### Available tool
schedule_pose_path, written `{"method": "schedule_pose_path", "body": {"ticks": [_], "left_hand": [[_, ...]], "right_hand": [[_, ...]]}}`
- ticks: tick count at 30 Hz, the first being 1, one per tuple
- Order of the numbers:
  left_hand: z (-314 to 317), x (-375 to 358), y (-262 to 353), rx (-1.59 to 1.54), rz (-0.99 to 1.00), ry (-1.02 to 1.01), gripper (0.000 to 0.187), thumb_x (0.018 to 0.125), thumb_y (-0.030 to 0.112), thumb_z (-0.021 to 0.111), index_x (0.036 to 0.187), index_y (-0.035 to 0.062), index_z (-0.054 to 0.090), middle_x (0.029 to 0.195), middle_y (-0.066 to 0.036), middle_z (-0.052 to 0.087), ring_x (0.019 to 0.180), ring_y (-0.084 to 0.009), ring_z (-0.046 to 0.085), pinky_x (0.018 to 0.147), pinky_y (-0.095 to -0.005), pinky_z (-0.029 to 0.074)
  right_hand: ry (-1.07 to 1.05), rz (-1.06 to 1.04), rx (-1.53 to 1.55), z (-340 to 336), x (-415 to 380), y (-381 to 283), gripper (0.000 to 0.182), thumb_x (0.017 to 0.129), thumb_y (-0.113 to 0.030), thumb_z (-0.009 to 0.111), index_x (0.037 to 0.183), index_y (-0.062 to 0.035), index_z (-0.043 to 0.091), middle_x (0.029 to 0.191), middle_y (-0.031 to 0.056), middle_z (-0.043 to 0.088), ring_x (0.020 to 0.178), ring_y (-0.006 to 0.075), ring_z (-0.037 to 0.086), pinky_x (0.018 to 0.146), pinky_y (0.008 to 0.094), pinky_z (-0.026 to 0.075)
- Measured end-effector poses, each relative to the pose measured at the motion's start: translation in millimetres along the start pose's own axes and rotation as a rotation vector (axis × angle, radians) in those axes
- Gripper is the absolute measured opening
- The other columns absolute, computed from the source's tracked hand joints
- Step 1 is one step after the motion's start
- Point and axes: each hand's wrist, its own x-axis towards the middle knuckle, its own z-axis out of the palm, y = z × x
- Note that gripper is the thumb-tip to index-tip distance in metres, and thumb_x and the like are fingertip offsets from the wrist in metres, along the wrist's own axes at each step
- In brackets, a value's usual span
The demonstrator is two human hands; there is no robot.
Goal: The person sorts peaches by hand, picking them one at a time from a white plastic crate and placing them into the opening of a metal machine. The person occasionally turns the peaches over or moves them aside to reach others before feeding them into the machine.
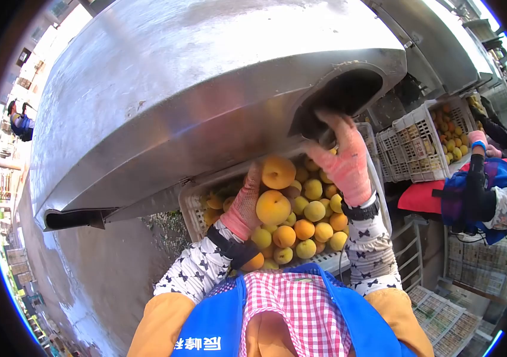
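Two large yellow-orange peaches [273, 207] rest against the palm side of my left hand [247, 205], which wears a pink knit glove and is closed around them. They are raised over a white plastic crate [192, 205] filled with green-yellow and orange peaches [305, 229]. My right hand [348, 163], gloved the same way, is at the crate's far right, just below the dark round opening [348, 89] of the metal machine. Its fingers are spread and slightly blurred, with no fruit visible in them.
A big sheet-metal housing [217, 95] fills the space ahead, its lower edge overhanging the crate. To the right, a co-worker in a blue vest [488, 205] sits beside another white crate of peaches [408, 146]. Stacked crates [443, 318] stand at lower right.
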Motion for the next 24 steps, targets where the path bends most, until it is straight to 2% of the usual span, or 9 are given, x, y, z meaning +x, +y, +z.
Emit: {"method": "schedule_pose_path", "body": {"ticks": [3,9,11,14,16,17,19,20,24], "left_hand": [[19,17,7,-0.098,-0.036,0.013,0.081,0.092,0.07,0.046,0.14,0.0052,0.048,0.126,-0.013,0.06,0.112,-0.0212,0.062,0.096,-0.0353,0.053],[29,25,21,-0.036,-0.123,0.018,0.079,0.092,0.07,0.049,0.132,0.002,0.054,0.115,-0.013,0.066,0.103,-0.0219,0.065,0.089,-0.0328,0.056],[30,20,14,-0.025,-0.203,0.018,0.077,0.094,0.067,0.05,0.132,0.0005,0.054,0.116,-0.014,0.065,0.102,-0.0225,0.065,0.088,-0.0332,0.056],[28,18,3,0.133,0.099,0.193,0.077,0.093,0.066,0.052,0.129,-0.0019,0.053,0.114,-0.014,0.066,0.097,-0.0241,0.067,0.088,-0.0343,0.056],[-4,19,0,-0.536,-0.37,0.038,0.08,0.088,0.018,0.076,0.149,0.0065,0.025,0.136,-0.017,0.057,0.112,-0.0253,0.064,0.094,-0.0379,0.055],[0,17,-5,-0.538,-0.377,0.046,0.08,0.088,0.018,0.076,0.149,0.0065,0.025,0.136,-0.017,0.057,0.112,-0.0253,0.064,0.094,-0.0379,0.055],[5,10,-16,0.715,0.337,0.094,0.091,0.079,0.002,0.08,0.149,0.0083,0.023,0.133,-0.017,0.059,0.113,-0.0248,0.064,0.096,-0.0377,0.054],[3,8,-14,0.714,0.336,0.109,0.091,0.079,0.002,0.08,0.149,0.0083,0.023,0.133,-0.017,0.059,0.113,-0.0248,0.064,0.096,-0.0377,0.054],[4,10,-4,1.314,0.52,0.159,0.069,0.08,0.011,0.08,0.138,0.0043,0.044,0.131,-0.015,0.061,0.114,-0.024,0.063,0.099,-0.0351,0.051]], "right_hand": [[-0.487,-0.189,0.126,-6,-24,-11,0.07,0.071,-0.021,0.084,0.132,-0.0029,0.055,0.124,0.0207,0.059,0.114,0.0386,0.059,0.098,0.0398,0.049],[-0.094,0.199,0.087,0,-16,5,0.052,0.074,-0.022,0.079,0.117,0.0008,0.061,0.107,0.0216,0.064,0.1,0.0388,0.062,0.09,0.0414,0.051],[-0.044,0.061,-0.11,19,-2,35,0.048,0.075,-0.024,0.079,0.112,0.0007,0.062,0.105,0.0216,0.064,0.097,0.0407,0.061,0.089,0.0427,0.051],[-0.029,-0.085,-0.449,51,14,55,0.045,0.076,-0.025,0.078,0.109,0.0012,0.063,0.108,0.0225,0.063,0.096,0.0425,0.06,0.088,0.0433,0.051],[-0.142,-0.119,-0.547,67,38,65,0.048,0.076,-0.026,0.078,0.112,0.0016,0.063,0.11,0.0225,0.062,0.097,0.042,0.06,0.087,0.0432,0.051],[-0.253,-0.17,-0.642,69,44,64,0.051,0.077,-0.027,0.079,0.115,0.002,0.062,0.112,0.0224,0.061,0.097,0.0415,0.061,0.087,0.043,0.051],[0.009,-0.131,-0.354,51,30,45,0.054,0.077,-0.028,0.078,0.119,0.0017,0.062,0.113,0.022,0.061,0.097,0.0408,0.061,0.087,0.0433,0.051],[0.275,-0.102,-0.066,37,26,29,0.057,0.078,-0.029,0.078,0.123,0.0014,0.061,0.115,0.0215,0.061,0.097,0.04,0.061,0.087,0.0435,0.051],[-0.303,0.273,0.138,-10,-33,-27,0.067,0.076,-0.031,0.079,0.13,0.0013,0.056,0.118,0.021,0.061,0.105,0.0381,0.061,0.093,0.0429,0.05]]}}
